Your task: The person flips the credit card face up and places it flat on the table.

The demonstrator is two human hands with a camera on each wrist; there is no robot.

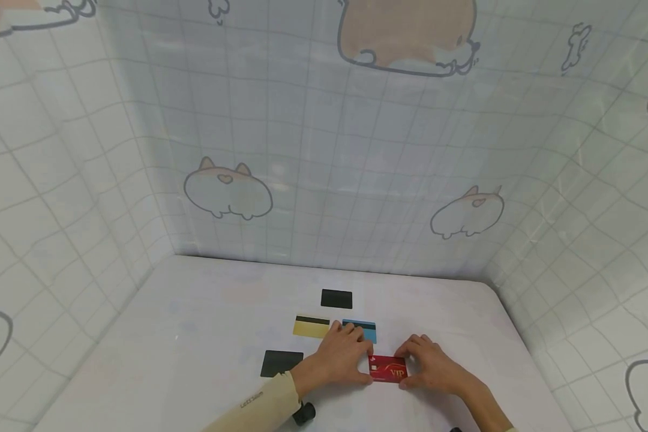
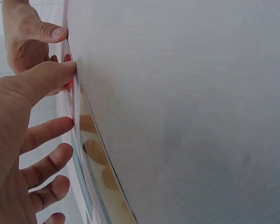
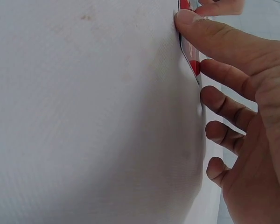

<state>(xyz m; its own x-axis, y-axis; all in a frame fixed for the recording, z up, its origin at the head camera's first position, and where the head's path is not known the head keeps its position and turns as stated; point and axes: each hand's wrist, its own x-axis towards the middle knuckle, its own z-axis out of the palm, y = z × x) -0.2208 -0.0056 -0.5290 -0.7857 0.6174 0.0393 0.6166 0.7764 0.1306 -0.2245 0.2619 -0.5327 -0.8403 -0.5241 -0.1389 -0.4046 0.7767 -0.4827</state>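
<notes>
A red card marked VIP (image 1: 387, 369) lies between both hands near the front of the white table. My left hand (image 1: 341, 354) holds its left edge, thumb at the lower corner and index finger at the upper one. At the opposite edge, my right hand (image 1: 434, 367) grips the card the same way. Both wrist views show the other fingers bent loosely beside the table surface. In the right wrist view, the thumb covers part of the red card (image 3: 194, 67). A blue card (image 1: 368, 331) with a dark stripe lies just beyond the left fingers, partly covered by them.
Left of the blue card lies a yellow card (image 1: 311, 327) with a black stripe. One black card (image 1: 336, 299) sits farther back; another black card (image 1: 281, 363) is beside the left forearm, partly hidden by it. Patterned fabric walls (image 1: 324, 180) enclose the table (image 1: 205, 312).
</notes>
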